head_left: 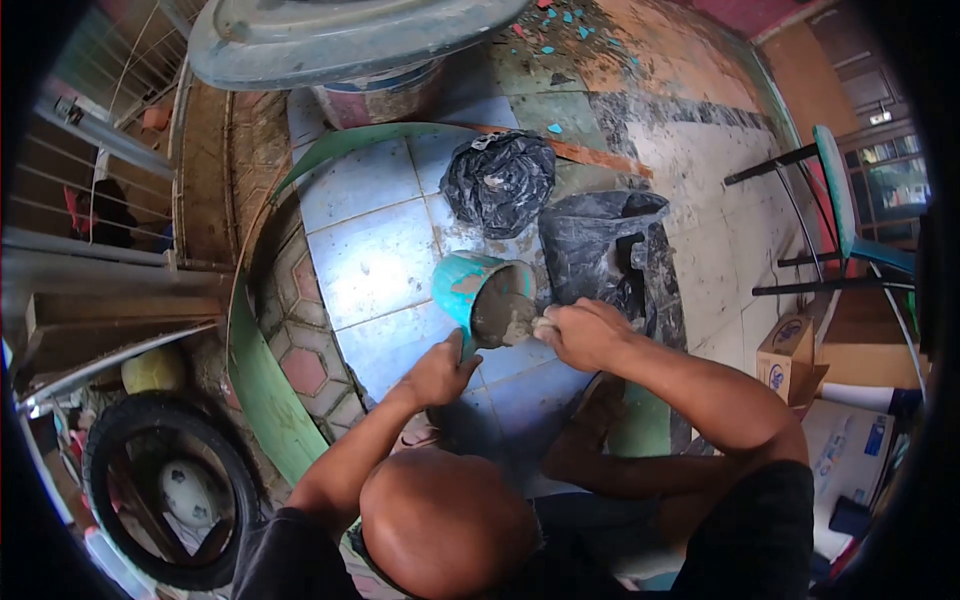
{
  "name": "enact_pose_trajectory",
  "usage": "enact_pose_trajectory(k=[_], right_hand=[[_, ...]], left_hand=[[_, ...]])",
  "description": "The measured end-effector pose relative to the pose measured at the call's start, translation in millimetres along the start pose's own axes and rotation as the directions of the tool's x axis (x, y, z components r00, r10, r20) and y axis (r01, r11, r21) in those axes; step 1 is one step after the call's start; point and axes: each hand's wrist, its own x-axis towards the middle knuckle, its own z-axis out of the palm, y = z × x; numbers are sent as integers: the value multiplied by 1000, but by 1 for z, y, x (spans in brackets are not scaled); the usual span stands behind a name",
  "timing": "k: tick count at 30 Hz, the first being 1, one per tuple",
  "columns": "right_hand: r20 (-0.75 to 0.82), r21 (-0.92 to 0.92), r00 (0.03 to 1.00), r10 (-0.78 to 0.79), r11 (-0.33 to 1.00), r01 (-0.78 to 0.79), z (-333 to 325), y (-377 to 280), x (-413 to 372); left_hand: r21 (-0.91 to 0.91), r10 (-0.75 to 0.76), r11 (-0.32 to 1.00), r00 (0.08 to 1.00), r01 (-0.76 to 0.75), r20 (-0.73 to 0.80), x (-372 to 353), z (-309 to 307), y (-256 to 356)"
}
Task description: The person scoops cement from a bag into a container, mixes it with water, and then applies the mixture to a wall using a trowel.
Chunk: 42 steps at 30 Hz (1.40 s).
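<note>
A teal bucket (460, 278) lies tipped toward me on the tiles, with wet grey cement-like mix (500, 312) inside it and smears on its wall. My left hand (440, 372) is closed on the near-left edge of the bucket, its thumb by the rim. At the right side of the opening, my right hand (590, 335) is closed in a fist, its fingertips caked grey. Whatever it grips is hidden by the fingers and the mix. Just beyond the bucket sits a crumpled black plastic bag (497, 180), and a second black bag (600, 240) lies right of it.
A curved green strip (255, 370) borders the tiles on the left. A large grey lid (350, 40) covers a tub at the back. To the right stand a chair (835, 200) and a cardboard box (785, 350). A black tyre (105, 440) lies at lower left.
</note>
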Motion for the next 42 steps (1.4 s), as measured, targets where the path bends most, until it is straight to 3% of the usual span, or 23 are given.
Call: enact_pose_trajectory(k=[4, 5, 6, 8, 11, 13, 16, 17, 19, 23, 26, 28, 29, 30, 32, 36, 37, 40, 42], right_hand=[[16, 162, 994, -111, 981, 107, 22, 14, 11], [6, 159, 998, -66, 985, 64, 29, 17, 11], [108, 340, 993, 44, 937, -78, 20, 5, 5], [346, 613, 919, 186, 697, -372, -8, -28, -12], [449, 856, 893, 6, 282, -433, 40, -7, 16], [458, 887, 889, -29, 76, -455, 41, -16, 8], [450, 863, 887, -105, -203, -462, 57, -16, 11], [445, 838, 885, -134, -287, -465, 64, -15, 11], [428, 789, 892, -147, -420, -448, 69, -17, 10], [409, 672, 898, -166, -610, -419, 83, -20, -3], [438, 827, 898, -45, -372, -421, 56, -15, -12], [361, 916, 926, 114, 145, -375, 13, -22, -26], [290, 853, 941, 173, 400, -336, -1, -22, -30], [89, 750, 987, 131, 644, -153, -1, -15, -28], [-244, 297, 963, -117, 936, 188, 0, 2, -23], [-97, -181, 995, 5, 983, -23, -32, -48, -19], [-151, -206, 988, -36, 979, 4, -17, -52, -4], [-177, -239, 972, -156, 965, 112, -5, -63, 5], [-143, -245, 984, -108, 967, 71, -23, -64, -7]], left_hand=[[124, -10, 992, 996, -1, 85, 2, -12, -8], [62, -22, 998, 995, 16, 97, 1, -14, -8], [2, -33, 999, 993, 33, 114, -1, -17, -5], [-92, -33, 995, 987, 48, 157, 1, -24, -9], [-144, -35, 987, 978, 65, 205, 1, -32, -22], [-109, -41, 992, 984, 61, 175, 0, -36, -19], [-264, -161, 935, 945, 238, 284, 2, -32, -28], [-335, -143, 913, 951, 234, 274, 0, -31, -30], [-479, -108, 851, 964, 216, 242, -7, -42, 1], [-685, -134, 654, 940, 321, 313, -5, -35, -11], [-730, -152, 601, 943, 326, 296, -6, -29, -8], [-740, -156, 593, 946, 318, 283, -6, -28, 1], [-730, -154, 607, 948, 314, 279, -5, -27, 4], [-722, -154, 619, 949, 310, 275, -5, -26, 7], [-697, -155, 656, 956, 289, 251, -4, -22, 9], [-543, -175, 807, 972, 233, 158, 0, -13, 16], [-477, -177, 851, 976, 218, 130, 1, -13, 19], [-622, -206, 736, 964, 266, 169, -3, -25, 25], [-541, -197, 801, 966, 257, 168, -10, -33, 21]])
